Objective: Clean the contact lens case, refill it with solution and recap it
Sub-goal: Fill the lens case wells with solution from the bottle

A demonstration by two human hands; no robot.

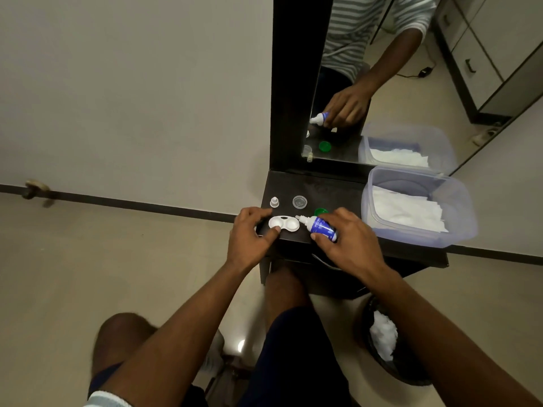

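A white two-well contact lens case lies uncapped near the front edge of a dark table. My left hand pinches its left end, thumb on the front rim. My right hand grips a small blue-and-white solution bottle, tilted so its white nozzle points at the case's right well. A clear cap and the bottle's small clear cap stand behind the case. A green cap shows partly behind the bottle.
A clear plastic tub with white tissues sits on the table's right side. A mirror stands behind the table. A dark bin with crumpled tissue stands on the floor at the lower right. My knees are under the table's front edge.
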